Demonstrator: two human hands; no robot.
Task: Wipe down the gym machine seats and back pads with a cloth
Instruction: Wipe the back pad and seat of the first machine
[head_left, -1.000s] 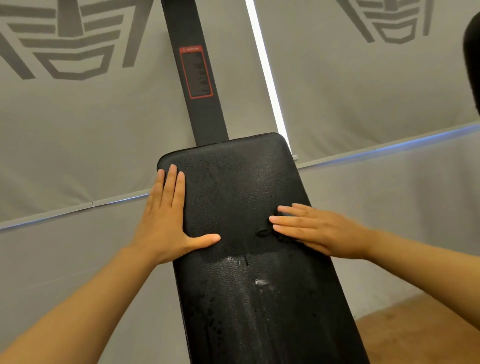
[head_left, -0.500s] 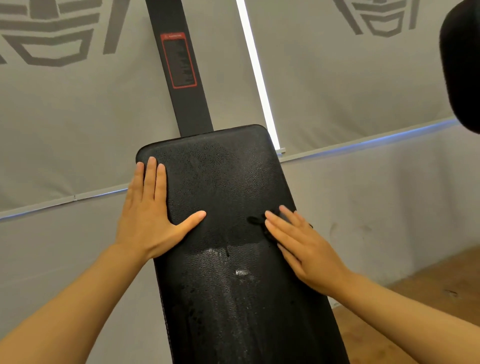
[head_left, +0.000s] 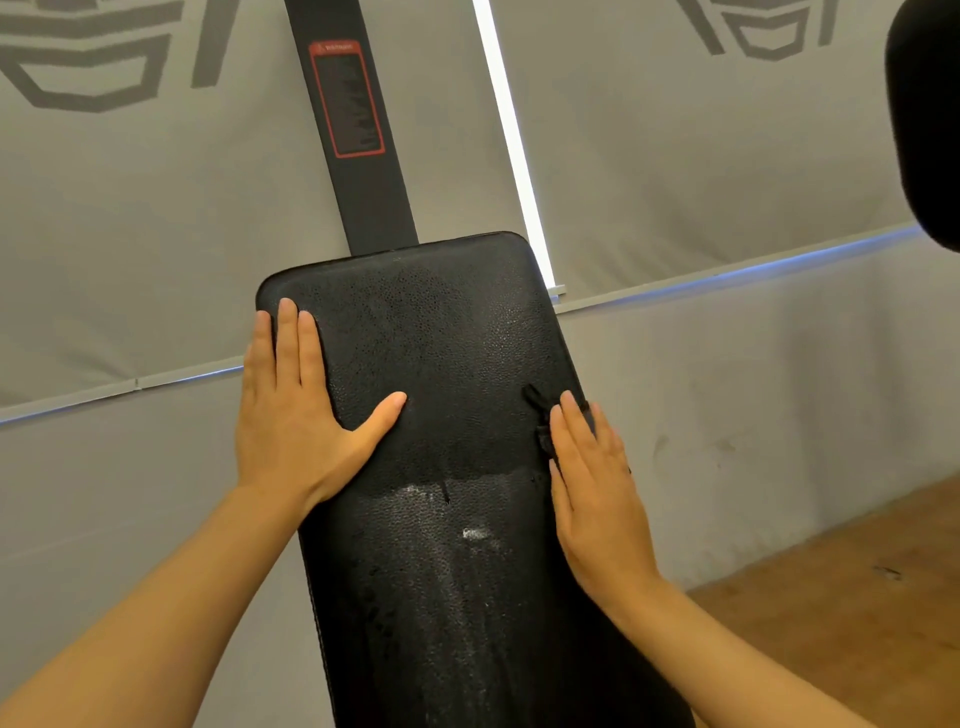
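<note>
A long black textured back pad (head_left: 447, 364) fills the middle of the head view, sloping up toward the wall. Its upper half looks damp and dark; pale wet streaks run down its lower middle. My left hand (head_left: 296, 415) lies flat on the pad's left edge, fingers straight, thumb spread onto the surface. My right hand (head_left: 592, 483) presses flat along the pad's right edge with straight fingers. A small black cloth (head_left: 540, 421) lies under those fingers, with only a dark crumpled bit showing beside them.
A black machine post (head_left: 358, 130) with a red-framed label rises behind the pad. Grey roller blinds (head_left: 701, 156) cover the wall. Another black pad (head_left: 930, 119) juts in at the upper right. Wooden floor (head_left: 841, 597) shows at the lower right.
My right hand has turned from pointing sideways across the pad to pointing up along its right edge, dragging the cloth outward. My left hand has stayed on the left edge.
</note>
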